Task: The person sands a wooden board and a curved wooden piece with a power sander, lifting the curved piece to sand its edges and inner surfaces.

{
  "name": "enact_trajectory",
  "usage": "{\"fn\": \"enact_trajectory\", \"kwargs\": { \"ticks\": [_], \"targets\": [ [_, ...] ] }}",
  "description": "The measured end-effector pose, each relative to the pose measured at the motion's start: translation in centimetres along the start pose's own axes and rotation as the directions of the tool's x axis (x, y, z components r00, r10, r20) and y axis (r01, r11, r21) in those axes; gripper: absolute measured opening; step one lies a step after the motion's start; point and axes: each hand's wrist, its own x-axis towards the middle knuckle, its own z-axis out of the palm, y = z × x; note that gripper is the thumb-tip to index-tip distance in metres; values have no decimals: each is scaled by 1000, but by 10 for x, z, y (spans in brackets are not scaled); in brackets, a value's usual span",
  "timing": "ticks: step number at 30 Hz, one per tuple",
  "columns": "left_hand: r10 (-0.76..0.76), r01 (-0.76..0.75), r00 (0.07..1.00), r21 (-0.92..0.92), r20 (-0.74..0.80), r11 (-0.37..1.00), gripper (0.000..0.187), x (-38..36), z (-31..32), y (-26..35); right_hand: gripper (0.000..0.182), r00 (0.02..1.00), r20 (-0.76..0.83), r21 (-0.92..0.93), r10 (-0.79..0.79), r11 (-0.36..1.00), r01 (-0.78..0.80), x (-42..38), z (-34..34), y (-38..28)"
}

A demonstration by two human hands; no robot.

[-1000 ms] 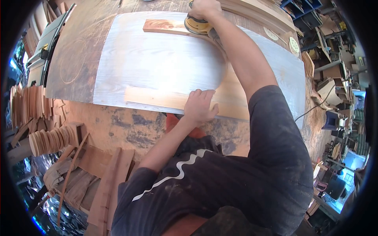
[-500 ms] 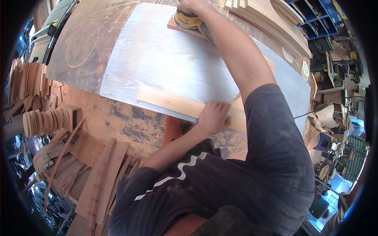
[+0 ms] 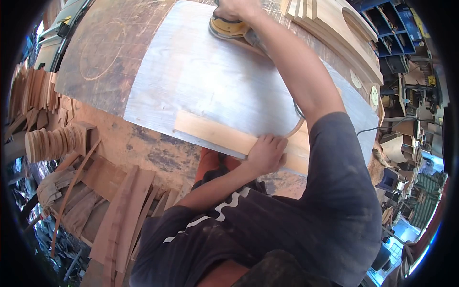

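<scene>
Right hand (image 3: pixel 236 9), twelve o'clock — fingers closed round a yellow-and-black sander (image 3: pixel 227 28); left hand (image 3: pixel 266 156), five o'clock, on a pale U-shaped wooden piece (image 3: pixel 215 132) — fingers bent, grip unclear.

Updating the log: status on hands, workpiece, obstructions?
Right hand gripping yellow-and-black power sander at far side of tan, curved wooden frame. Left hand on near side. Right forearm hides part of it.

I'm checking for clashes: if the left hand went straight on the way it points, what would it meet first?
Past the wooden piece it rests on, the left hand would probably meet the right arm near the sleeve, though it might pass beneath: the arm's height is unclear.
</scene>
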Motion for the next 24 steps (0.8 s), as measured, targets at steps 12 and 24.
{"fn": "enact_trajectory", "kwargs": {
  "ticks": [12,24],
  "targets": [
    [3,-3,1000,-14,-24,1000,44,4,-4,3,50,999,-25,1,-23,1000,23,-9,-3,4],
    [17,-17,998,1,-57,1000,43,2,1,3,56,999,-34,24,-10,1000,10,0,-2,-1]
  ]
}}
